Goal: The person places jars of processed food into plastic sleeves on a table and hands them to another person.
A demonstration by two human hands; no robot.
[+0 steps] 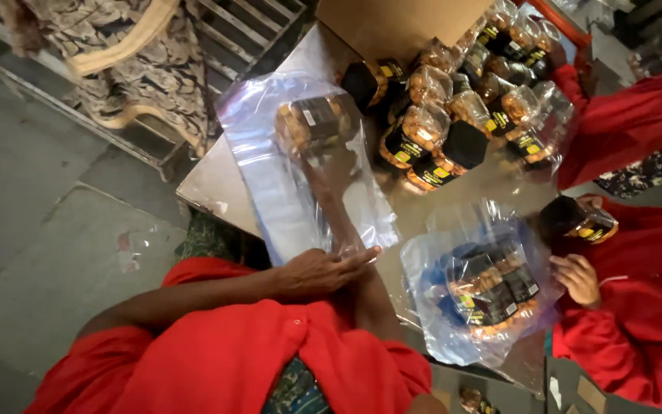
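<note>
Bagging: one jar (317, 123) of biscuits already sits deep inside the clear plastic bag (300, 165) lying on the desk (208, 188); by the look of it the packing is well under way but far from over.
Left to do: a heap of loose jars (461, 103) waits at the far edge of the desk, none of them bagged.
Right hand (329, 165): pushed into the bag's mouth up the forearm, reaching toward the jar; through the plastic I cannot tell whether the fingers are closed on it.
Left hand (322, 270): lies flat at the bag's open end near the desk's near edge, fingers (362, 254) stretched out and pressing the plastic down, gripping nothing.
Jar against hands: at the far, closed end of the bag, well apart from the left hand.
Co-worker: a person in red sleeves at the desk's side holds a dark-lidded jar (576, 218) beside a second bag (484, 295) already filled with several jars.
</note>
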